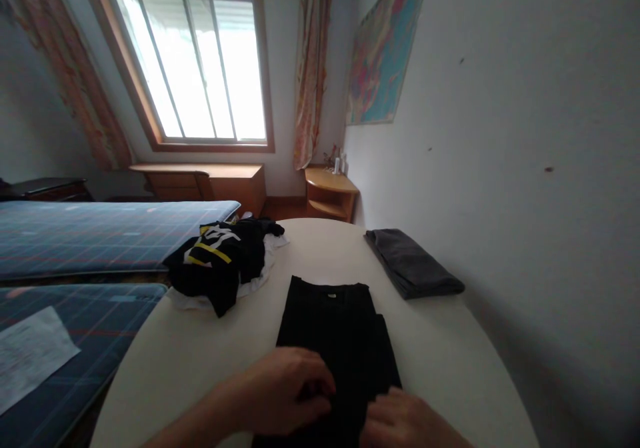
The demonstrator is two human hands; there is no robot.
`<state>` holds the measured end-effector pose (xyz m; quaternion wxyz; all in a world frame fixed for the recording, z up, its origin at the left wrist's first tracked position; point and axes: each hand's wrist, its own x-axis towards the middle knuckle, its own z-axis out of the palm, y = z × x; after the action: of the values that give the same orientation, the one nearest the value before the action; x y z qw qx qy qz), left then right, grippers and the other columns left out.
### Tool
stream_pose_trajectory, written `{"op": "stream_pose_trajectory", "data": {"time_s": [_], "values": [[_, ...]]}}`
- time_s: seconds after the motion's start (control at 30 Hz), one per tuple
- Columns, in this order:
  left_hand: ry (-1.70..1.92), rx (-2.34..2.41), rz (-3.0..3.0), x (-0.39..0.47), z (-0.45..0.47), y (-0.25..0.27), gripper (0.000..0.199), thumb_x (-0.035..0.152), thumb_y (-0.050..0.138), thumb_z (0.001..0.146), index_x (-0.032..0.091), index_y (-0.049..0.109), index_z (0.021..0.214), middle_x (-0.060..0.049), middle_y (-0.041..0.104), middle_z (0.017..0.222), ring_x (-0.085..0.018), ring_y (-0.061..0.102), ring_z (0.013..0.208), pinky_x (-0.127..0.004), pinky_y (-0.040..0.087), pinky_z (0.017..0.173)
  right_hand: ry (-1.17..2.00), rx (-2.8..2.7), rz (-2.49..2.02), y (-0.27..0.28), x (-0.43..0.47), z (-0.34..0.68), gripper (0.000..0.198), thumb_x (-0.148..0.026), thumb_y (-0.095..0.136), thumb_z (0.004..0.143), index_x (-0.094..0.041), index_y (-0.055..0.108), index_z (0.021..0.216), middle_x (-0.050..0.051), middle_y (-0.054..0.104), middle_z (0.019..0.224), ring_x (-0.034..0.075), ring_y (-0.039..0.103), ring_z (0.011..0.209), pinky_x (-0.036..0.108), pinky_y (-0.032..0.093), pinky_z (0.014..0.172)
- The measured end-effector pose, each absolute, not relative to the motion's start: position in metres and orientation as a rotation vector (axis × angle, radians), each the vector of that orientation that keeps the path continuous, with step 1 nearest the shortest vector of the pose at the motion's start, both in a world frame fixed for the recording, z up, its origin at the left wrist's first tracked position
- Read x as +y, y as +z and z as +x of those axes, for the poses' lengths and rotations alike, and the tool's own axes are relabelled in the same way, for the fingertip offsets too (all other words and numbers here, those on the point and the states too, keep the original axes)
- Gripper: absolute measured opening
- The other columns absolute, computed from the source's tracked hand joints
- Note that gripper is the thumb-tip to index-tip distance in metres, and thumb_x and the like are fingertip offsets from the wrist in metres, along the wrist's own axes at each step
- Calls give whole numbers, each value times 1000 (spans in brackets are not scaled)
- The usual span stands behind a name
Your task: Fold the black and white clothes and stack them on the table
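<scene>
A black T-shirt (333, 328) lies in front of me, folded narrow, with its neckline and a small label at the far end. My left hand (293, 391) is over the near left part of it, fingers curved and the thumb a little apart, with nothing visible between them. At the shirt's near right edge, my right hand (400, 421) has its fingers curled closed against the fabric. The bottom of the picture cuts off the shirt's near end and part of the right hand.
The round cream table (320, 248) also bears a rumpled black garment (220, 255) with yellow and white print at left, over white cloth. A folded dark grey garment (413, 265) lies at right, near the wall. Plaid mattresses (115, 235) stand left, with a paper sheet (35, 351).
</scene>
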<state>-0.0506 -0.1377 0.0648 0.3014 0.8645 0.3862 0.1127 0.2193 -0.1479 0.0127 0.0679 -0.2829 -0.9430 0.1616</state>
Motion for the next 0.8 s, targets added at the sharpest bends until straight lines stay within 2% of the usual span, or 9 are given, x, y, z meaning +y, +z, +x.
{"op": "stream_pose_trajectory", "data": {"time_s": [0.07, 0.13, 0.27, 0.33, 0.47, 0.6, 0.7, 0.8], "values": [[480, 1197, 2391, -110, -51, 69, 24, 24, 63, 86, 25, 68, 109, -4, 71, 109, -23, 64, 104, -35, 50, 93, 455, -2705, -1089, 36, -130, 220, 15, -19, 57, 86, -27, 68, 93, 2, 72, 91, 21, 67, 84, 34, 50, 77], [540, 1316, 2448, -81, -53, 66, 34, 28, 62, 88, 23, 62, 121, -9, 66, 124, -27, 60, 113, -41, 47, 99, 405, -2583, -1206, 50, -108, 222, 16, -18, 54, 89, -24, 67, 98, 6, 70, 98, 23, 65, 93, 37, 50, 85], [359, 1455, 2469, -40, -56, 55, 44, 38, 69, 82, 17, 62, 120, -13, 69, 113, -31, 63, 104, -43, 49, 91, 304, -2438, -1295, 43, -69, 227, 33, -23, 60, 89, -18, 62, 121, 13, 64, 122, 27, 58, 115, 43, 44, 101], [283, 1452, 2456, -32, -56, 53, 43, 41, 71, 79, 18, 64, 114, -11, 71, 106, -31, 65, 97, -40, 50, 85, 294, -2440, -1299, 35, -56, 226, 38, -25, 62, 89, -17, 61, 125, 13, 63, 126, 28, 56, 119, 45, 42, 104], [224, 1425, 2402, -28, -59, 51, 41, 43, 72, 77, 21, 64, 110, -9, 71, 102, -29, 66, 94, -37, 49, 81, 343, -2460, -1324, 31, -43, 218, 32, -31, 66, 86, -18, 66, 116, 11, 68, 114, 27, 59, 110, 42, 45, 98], [185, 1376, 2337, -27, -65, 53, 37, 32, 71, 77, 22, 63, 112, -8, 70, 105, -28, 65, 97, -35, 49, 82, 441, -2483, -1425, 41, -34, 211, 24, -32, 73, 79, -19, 68, 99, 8, 70, 97, 25, 62, 96, 37, 48, 86], [184, 1319, 2315, -28, -67, 57, 37, 24, 67, 77, 22, 61, 113, -6, 68, 104, -24, 65, 93, -32, 49, 80, 560, -2536, -1478, 47, -26, 210, 23, -32, 76, 75, -19, 67, 91, 7, 68, 95, 22, 63, 87, 31, 48, 77], [194, 1250, 2296, -29, -69, 61, 37, 22, 65, 77, 23, 60, 114, -4, 67, 101, -21, 64, 88, -30, 48, 77, 613, -2567, -1506, 53, -22, 210, 23, -30, 76, 73, -19, 66, 90, 7, 68, 96, 21, 63, 85, 29, 46, 73]]}}
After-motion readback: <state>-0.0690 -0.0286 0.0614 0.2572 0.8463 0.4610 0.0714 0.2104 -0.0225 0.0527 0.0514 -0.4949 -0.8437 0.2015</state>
